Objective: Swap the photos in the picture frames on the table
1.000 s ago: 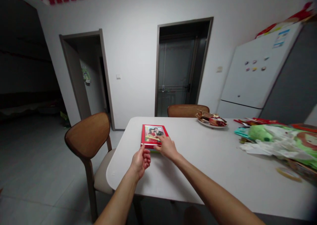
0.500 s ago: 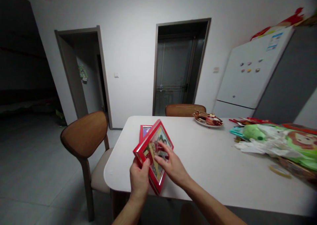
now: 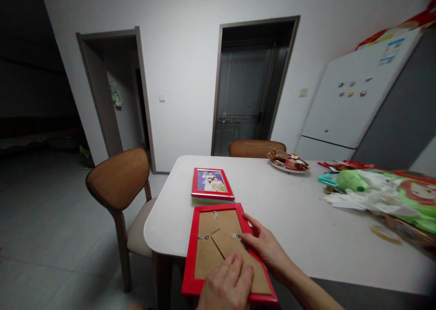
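In the head view, the red photo frame is held back side up at the near edge of the white table, its lower part reaching out past that edge. The right hand is clamped on the frame's right side, a fingertip at the red border and the thumb tip at the metal clip on that side. The left hand lies over the lower part of the brown backing board, its fingers bent and close together; whether it also grips the bottom border cannot be told. The hands are apart from each other. In all, 3 metal fittings show on the board, along with 2 dark slits.

Just beyond, flat on the table, is another red frame, face up, with a photo of people against purple; a green strip shows beneath its near edge.

Farther back, a plate holds gold and red items. To the right lie a bright green plush-like item, crumpled white wrapping and a yellowish ring, all blurred. 2 wooden-backed chairs stand at the table, 1 on the left and 1 on the far side. Behind are 2 dark doorways and a white refrigerator with small magnets on its door.
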The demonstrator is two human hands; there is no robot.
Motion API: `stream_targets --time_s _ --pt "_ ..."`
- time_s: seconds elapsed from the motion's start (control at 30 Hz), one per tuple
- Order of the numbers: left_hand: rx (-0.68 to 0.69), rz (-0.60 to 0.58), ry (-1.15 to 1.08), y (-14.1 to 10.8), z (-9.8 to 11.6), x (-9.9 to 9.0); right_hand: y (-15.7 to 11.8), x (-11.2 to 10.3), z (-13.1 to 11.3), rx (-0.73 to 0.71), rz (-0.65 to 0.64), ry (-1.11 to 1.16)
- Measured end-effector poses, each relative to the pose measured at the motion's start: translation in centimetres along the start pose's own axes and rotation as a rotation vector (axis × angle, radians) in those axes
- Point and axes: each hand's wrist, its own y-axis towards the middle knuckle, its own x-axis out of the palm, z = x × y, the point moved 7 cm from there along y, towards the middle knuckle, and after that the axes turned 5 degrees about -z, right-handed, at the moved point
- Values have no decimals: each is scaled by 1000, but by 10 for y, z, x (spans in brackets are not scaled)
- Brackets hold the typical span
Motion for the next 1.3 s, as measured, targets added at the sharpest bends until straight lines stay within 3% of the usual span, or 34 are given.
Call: stream_targets --time_s 0.2,0.47,0.57,0.73,1.03,1.13,1.2,1.3 --pt "-130 -94 34 10 -9 20 28 -14 14 -117 49 -690" --pt "-159 -143 -74 9 -13 25 31 -3 11 -246 103 -1163" --pt "-163 -159 -143 -5 -23 12 32 -2 12 -261 91 -1229" --pt "-381 -150 -104 -29 -59 -13 34 1 10 -260 53 -1274" --pt "-357 -134 -249 -25 -63 -18 33 2 5 -175 139 -1394" --pt "-376 -69 -297 -30 -66 -20 23 8 0 -252 129 -1388" --pt "-382 -35 -320 -33 -67 -20 12 20 -4 -379 36 -1324" --pt "-366 -21 -330 -35 -67 -16 -6 48 -1 -498 -298 -1184"
